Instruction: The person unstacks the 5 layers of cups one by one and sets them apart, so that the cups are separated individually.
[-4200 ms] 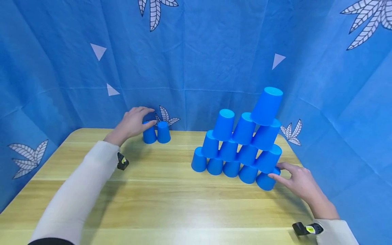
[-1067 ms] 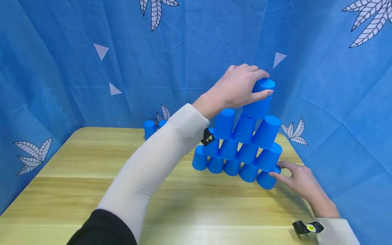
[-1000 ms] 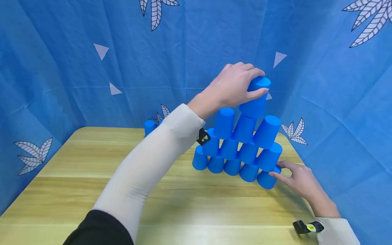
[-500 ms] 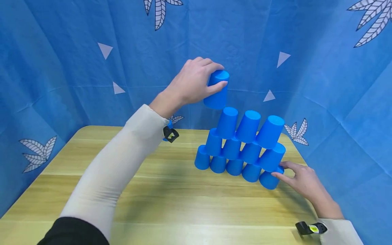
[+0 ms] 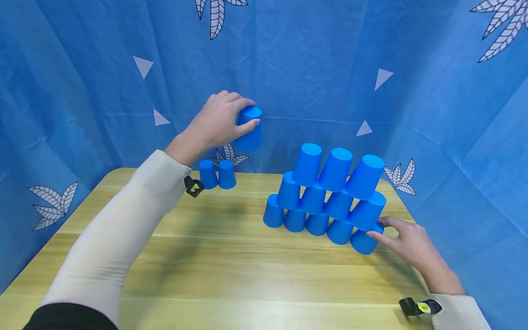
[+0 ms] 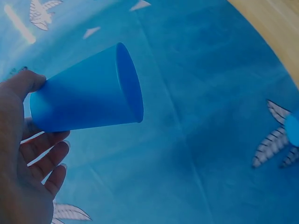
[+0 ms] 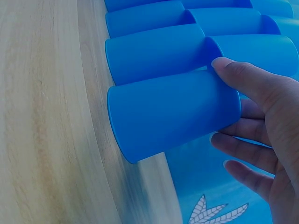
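Note:
My left hand (image 5: 216, 120) pinches an upside-down blue plastic cup (image 5: 249, 137) near its base, thumb on one side and fingers on the other. That cup hangs in the air left of the stack, its open mouth facing down. In the left wrist view the same cup (image 6: 88, 93) shows its whole side and rim. My right hand (image 5: 412, 243) grips the bottom-row cup (image 5: 364, 242) at the stack's right end. In the right wrist view its thumb and fingers close round that cup's (image 7: 168, 116) narrow end. The stacked cups (image 5: 313, 200) stand upside down in three rows, three cups on top.
Two more blue cups (image 5: 226, 175) stand side by side, upside down, at the back left of the wooden table (image 5: 231, 270). A blue cloth (image 5: 297, 68) with leaf prints hangs behind the table and along its sides.
My left hand has left the back-left pair, taken the single cup off the top of the stack and carried it left. The right hand keeps its grip on the same cup.

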{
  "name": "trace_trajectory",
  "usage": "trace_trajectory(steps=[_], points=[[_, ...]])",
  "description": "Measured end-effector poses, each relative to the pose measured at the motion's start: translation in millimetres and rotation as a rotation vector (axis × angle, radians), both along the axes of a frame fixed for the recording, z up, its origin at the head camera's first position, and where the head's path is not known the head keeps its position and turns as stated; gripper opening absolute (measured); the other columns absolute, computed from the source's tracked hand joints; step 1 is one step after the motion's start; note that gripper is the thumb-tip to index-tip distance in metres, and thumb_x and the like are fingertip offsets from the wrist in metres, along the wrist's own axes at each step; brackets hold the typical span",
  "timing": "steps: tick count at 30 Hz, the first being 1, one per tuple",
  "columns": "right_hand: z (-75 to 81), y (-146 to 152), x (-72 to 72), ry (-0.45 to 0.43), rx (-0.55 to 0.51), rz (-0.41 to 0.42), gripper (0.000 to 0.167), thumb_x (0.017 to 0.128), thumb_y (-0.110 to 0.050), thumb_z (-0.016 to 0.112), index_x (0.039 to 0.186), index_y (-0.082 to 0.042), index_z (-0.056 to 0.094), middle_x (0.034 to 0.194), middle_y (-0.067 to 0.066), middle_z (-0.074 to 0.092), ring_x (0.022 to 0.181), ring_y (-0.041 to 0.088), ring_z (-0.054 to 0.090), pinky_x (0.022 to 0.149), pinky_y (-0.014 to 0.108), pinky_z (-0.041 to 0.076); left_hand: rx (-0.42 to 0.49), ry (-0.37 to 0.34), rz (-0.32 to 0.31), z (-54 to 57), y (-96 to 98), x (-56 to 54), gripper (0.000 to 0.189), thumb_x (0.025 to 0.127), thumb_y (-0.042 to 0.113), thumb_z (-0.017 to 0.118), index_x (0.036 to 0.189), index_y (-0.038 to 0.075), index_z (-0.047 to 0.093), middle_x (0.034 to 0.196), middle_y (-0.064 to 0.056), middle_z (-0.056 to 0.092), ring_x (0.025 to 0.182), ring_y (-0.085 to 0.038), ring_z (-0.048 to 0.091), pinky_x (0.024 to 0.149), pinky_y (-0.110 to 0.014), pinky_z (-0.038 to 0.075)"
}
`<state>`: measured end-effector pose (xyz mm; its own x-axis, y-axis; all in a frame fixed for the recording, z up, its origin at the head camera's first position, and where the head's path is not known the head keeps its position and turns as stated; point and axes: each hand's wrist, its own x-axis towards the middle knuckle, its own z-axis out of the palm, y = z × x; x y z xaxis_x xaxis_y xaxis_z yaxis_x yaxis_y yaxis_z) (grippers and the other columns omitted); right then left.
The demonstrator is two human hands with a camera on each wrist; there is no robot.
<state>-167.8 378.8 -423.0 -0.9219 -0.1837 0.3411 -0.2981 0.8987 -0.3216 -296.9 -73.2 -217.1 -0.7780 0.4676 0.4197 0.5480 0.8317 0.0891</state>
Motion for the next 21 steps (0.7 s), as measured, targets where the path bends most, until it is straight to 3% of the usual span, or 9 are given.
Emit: trace_trajectory(steps=[6, 12, 21], points=[[-0.5, -12.6, -7.4, -0.003, -0.006, -0.044, 0.045, 0.085, -0.038, 0.076, 0.109, 0.0, 0.069, 0.1, 0.02, 0.071, 0.079, 0.034, 0.067, 0.066, 0.054, 0.052, -0.041, -0.044, 0.016, -20.3, -31.2, -33.0, 0.058, 0.097, 0.047, 0.054, 0.142, 0.009, 0.051, 0.135, -0.015, 0.053, 0.126, -0.035, 0.044, 0.1, -0.053, 0.035], [0.4, -28.8, -12.5, -0.011, -0.007, -0.097, 0.046, 0.085, -0.038, 0.076, 0.109, 0.0, 0.07, 0.1, 0.019, 0.071, 0.075, 0.029, 0.065, 0.063, 0.048, 0.051, -0.033, -0.079, 0.013, -42.8, -61.7, -65.7, 0.058, 0.096, 0.045, 0.056, 0.14, 0.007, 0.053, 0.134, -0.018, 0.052, 0.124, -0.037, 0.044, 0.096, -0.054, 0.035], [-4.0, -24.9, -17.7, 0.011, -0.006, -0.086, 0.045, 0.084, -0.037, 0.077, 0.109, 0.0, 0.07, 0.1, 0.019, 0.072, 0.075, 0.029, 0.066, 0.064, 0.049, 0.051, -0.015, -0.122, 0.095, -81.3, -96.2, -70.8, 0.058, 0.096, 0.044, 0.058, 0.137, 0.003, 0.054, 0.134, -0.022, 0.051, 0.122, -0.041, 0.044, 0.093, -0.057, 0.035]])
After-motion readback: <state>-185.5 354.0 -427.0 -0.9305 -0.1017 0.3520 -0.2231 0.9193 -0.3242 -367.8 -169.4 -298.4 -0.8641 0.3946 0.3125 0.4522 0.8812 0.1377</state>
